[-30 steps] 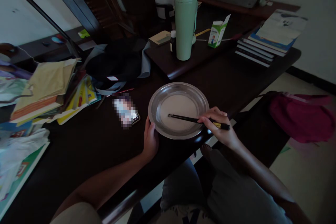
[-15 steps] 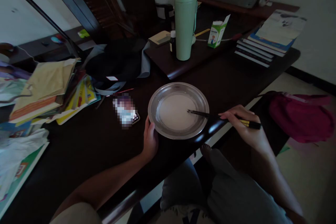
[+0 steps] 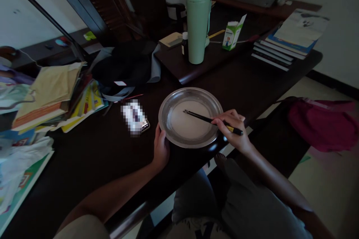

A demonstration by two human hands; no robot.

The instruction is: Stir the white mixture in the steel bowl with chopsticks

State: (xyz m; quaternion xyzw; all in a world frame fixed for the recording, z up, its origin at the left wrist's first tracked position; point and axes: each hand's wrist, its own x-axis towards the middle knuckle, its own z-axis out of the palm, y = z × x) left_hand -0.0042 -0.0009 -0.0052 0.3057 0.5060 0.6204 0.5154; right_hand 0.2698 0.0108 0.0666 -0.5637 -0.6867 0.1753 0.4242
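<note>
Bowl (image 3: 190, 143): round, metal, wide rim, sitting near the close edge of the dark table (image 3: 112, 164). Cloudy whitish liquid (image 3: 187, 127) covers the bowl's bottom; sloped wall shows all around above it.

Left hand (image 3: 162, 147): at the bowl's near-left rim, thumb against the rim, fingers mostly hidden along the outer side. Grip looks like a steadying pinch; can't tell how far the fingers reach underneath.

Right hand (image 3: 235, 142): at the bowl's right rim, fingers closed around a pair of dark chopsticks (image 3: 199, 116), thumb on the near side. Thick ends, with yellow marking, stick out past the hand, away from the bowl. Tips point left, over the bowl's middle, slightly apart. Can't tell how deep they sit in the liquid, or whether the hand touches the rim.

Around the bowl: phone (image 3: 134, 117) just left of it, lying flat, screen pixelated. Black bag (image 3: 125, 63) beyond the phone, to the bowl's far left. Papers (image 3: 53, 86) piled farther left. Green flask (image 3: 198, 28) upright behind the bowl, small dark bottle (image 3: 184, 46) just beside the flask. Green-white carton (image 3: 231, 37) behind and right of the bowl, flap up. Stack of books (image 3: 288, 41) farther right. Pink bag (image 3: 322, 125) well right of the bowl, off the table.
</note>
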